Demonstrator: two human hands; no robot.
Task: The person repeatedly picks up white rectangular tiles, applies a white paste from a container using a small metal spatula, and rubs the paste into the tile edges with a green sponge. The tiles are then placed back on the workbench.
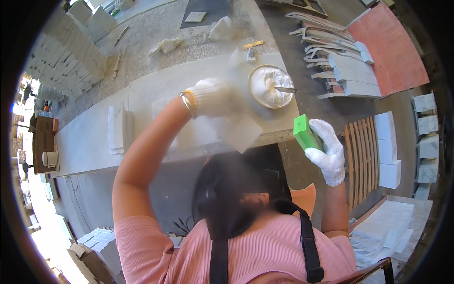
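My right hand (326, 149), in a white knit glove, is wrapped round a bright green rectangular block (305, 131) just off the bench's right edge. My left hand (213, 97), gloved too, is over a white tile (239, 132) whose corner sticks out past the bench's near edge. A hazy smear across the view hides the left fingers. Right of that hand, a round bowl (251, 87) holds white paste (265, 83). A knife-like spatula (285, 89) rests in the paste with its handle over the rim.
More white tiles (116, 130) stand on the pale bench (85, 142) at left. Stacked tiles (66, 57) rise at the far left. A yellow-handled tool (252, 45) and cloths (165, 46) lie farther back. A wooden pallet (362, 161) and tile stacks (354, 78) stand at right.
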